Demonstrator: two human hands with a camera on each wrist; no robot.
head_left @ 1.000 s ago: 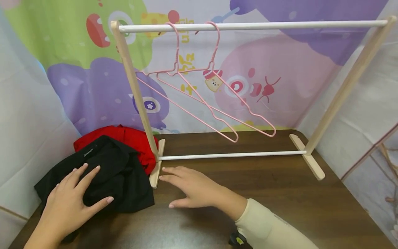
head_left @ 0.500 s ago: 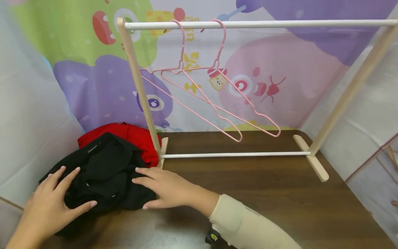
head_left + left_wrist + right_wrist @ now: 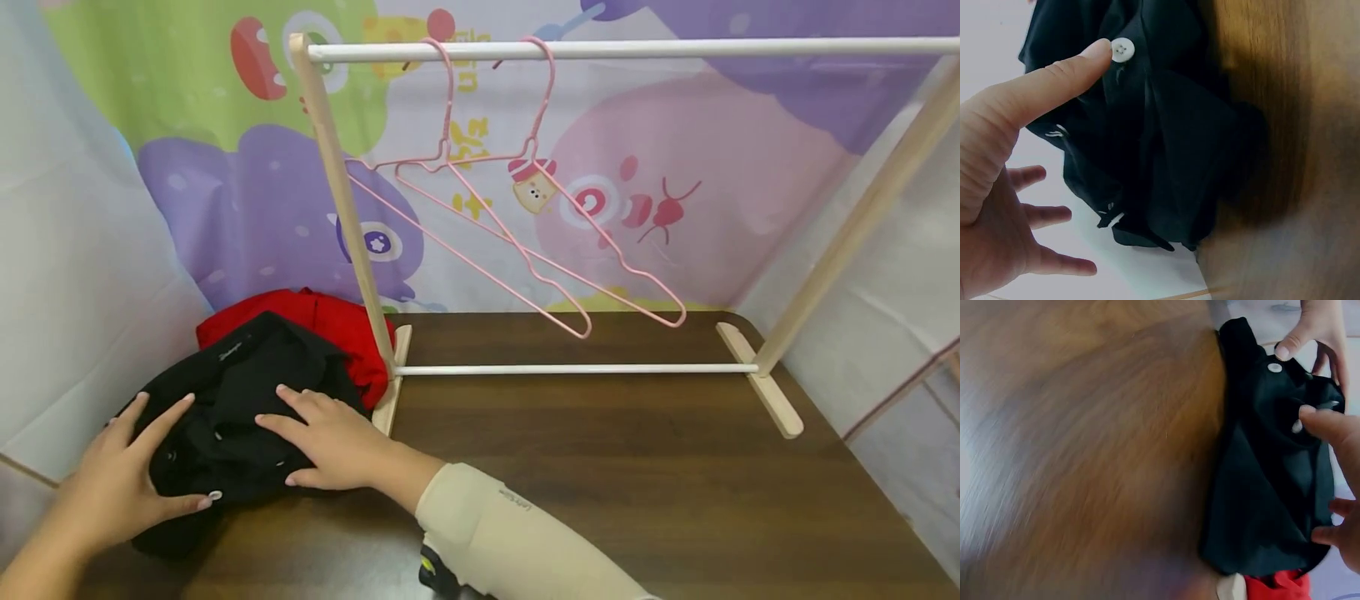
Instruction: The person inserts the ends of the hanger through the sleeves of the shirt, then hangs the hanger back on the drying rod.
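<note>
A black garment with white buttons lies bunched at the left of the table; it looks like a shirt. My left hand is at its left side, fingers spread. In the left wrist view the thumb of the left hand meets the edge of a white button, and the other fingers stand away from the cloth. Over the garment's right part is my right hand, its fingers spread and loosely bent. Whether the right fingertips press the cloth is hard to tell.
Behind the black garment lies a red garment, against the left foot of a wooden rack. Two pink hangers hang from its white top rail. A lower white bar crosses above the brown table.
My right hand has moved left from beside the rack's foot to over the black garment. The left hand has shifted slightly left. The camera view has turned a little.
</note>
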